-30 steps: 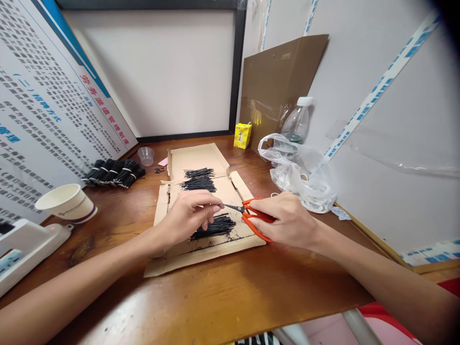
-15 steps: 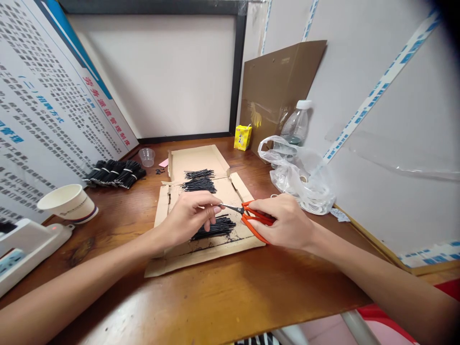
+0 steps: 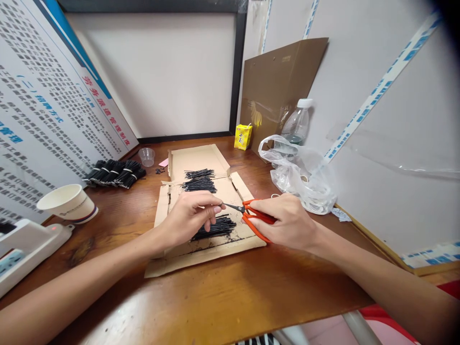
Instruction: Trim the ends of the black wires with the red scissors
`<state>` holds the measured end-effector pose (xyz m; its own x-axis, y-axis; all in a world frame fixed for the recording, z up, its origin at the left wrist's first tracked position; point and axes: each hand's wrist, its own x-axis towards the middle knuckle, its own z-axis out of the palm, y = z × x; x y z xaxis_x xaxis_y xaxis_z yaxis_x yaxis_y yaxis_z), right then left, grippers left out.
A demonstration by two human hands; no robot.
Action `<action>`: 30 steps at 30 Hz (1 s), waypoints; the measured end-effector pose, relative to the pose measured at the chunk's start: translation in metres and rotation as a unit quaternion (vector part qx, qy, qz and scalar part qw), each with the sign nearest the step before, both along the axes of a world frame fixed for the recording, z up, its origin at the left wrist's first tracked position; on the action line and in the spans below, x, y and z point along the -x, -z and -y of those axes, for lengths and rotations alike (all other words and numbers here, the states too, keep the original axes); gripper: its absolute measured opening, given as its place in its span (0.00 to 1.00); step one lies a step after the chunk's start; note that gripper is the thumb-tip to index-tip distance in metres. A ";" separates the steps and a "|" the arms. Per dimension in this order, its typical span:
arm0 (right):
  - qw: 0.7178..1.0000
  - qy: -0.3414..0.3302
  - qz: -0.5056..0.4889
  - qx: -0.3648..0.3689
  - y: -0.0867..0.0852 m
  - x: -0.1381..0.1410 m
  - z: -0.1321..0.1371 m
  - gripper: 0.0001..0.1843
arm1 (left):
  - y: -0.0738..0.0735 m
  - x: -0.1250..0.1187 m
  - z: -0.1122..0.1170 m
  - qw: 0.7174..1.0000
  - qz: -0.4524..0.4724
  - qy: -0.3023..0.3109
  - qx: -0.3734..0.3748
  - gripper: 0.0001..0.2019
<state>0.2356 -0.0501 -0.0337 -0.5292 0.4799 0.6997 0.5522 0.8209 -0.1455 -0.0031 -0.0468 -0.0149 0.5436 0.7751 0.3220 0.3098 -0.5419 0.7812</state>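
Note:
My left hand (image 3: 196,215) is closed in a pinch above the cardboard. At its fingertips shows a tiny dark end of what looks like a thin black wire, mostly hidden by the fingers. My right hand (image 3: 282,220) grips orange-handled scissors (image 3: 260,219), their narrow blades pointing left and meeting the left fingertips. Beneath the left hand lies a pile of short black wires (image 3: 219,227) on an unfolded cardboard sheet (image 3: 196,266). Two more piles of black wires (image 3: 199,185) lie farther back on the same sheet, amid dark crumbs near the front pile.
Tied black wire bundles (image 3: 117,172), a paper cup (image 3: 68,203), a clear plastic cup (image 3: 147,157) and a power strip (image 3: 32,249) stand left. A yellow drink carton (image 3: 243,137), a bottle (image 3: 296,122) and a plastic bag (image 3: 305,179) sit back right, near the wall.
The scissors have turned slightly, and their blades look darker and less shiny. Both hands remain almost in place; the piles look the same.

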 end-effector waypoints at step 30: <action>0.998 0.044 -0.038 -0.006 -0.006 -0.001 -0.003 0.13 | 0.005 0.009 -0.014 0.995 -0.066 -0.061 -0.051 0.06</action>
<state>0.2366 -0.0466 -0.0280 -0.4299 0.5138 0.7424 0.6096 0.7717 -0.1811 -0.0118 -0.0324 -0.0200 0.4911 0.8044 0.3343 0.4747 -0.5689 0.6716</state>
